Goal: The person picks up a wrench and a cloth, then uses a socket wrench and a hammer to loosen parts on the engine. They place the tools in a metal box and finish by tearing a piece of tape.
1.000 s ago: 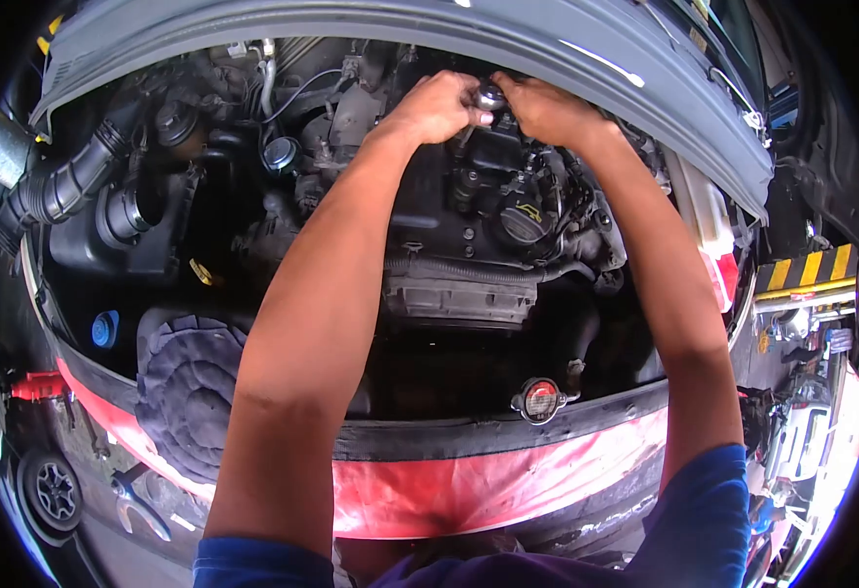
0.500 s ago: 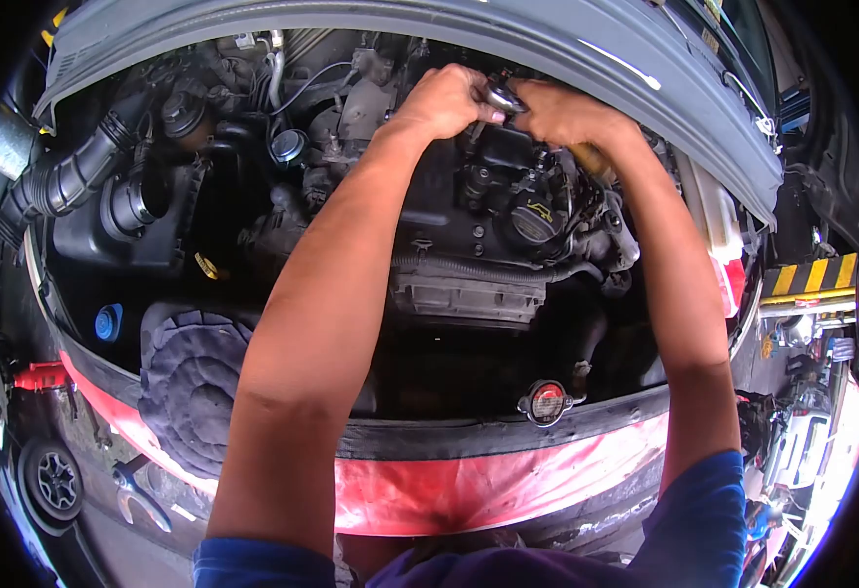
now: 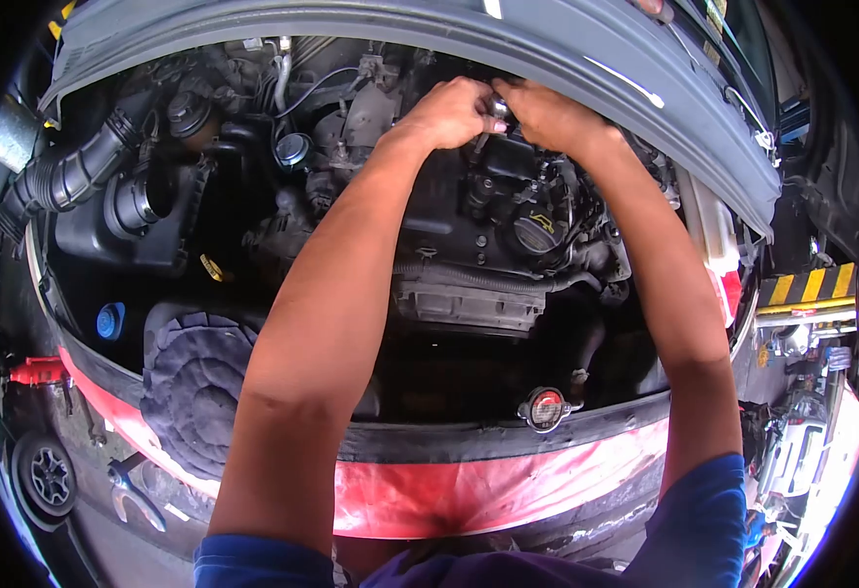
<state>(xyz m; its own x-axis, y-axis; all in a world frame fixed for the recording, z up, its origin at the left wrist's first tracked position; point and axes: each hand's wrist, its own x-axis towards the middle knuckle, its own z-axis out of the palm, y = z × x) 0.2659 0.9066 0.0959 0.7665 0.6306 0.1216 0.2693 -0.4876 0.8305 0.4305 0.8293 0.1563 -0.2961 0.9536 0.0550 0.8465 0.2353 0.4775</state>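
Both hands on a small metal tool at the engine's rear

Our left hand (image 3: 449,110) and right hand (image 3: 544,113) pinch the metal tool (image 3: 498,106) at twelve o'clock; its head has swung since a moment ago, suggesting we're turning a fastener.

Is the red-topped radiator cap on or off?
On. The radiator cap sits seated on its neck at the front edge of the engine bay, away from both hands.

Between the hands a shiny metal tool head (image 3: 498,106) meets the matt black plastic engine cover (image 3: 454,220).
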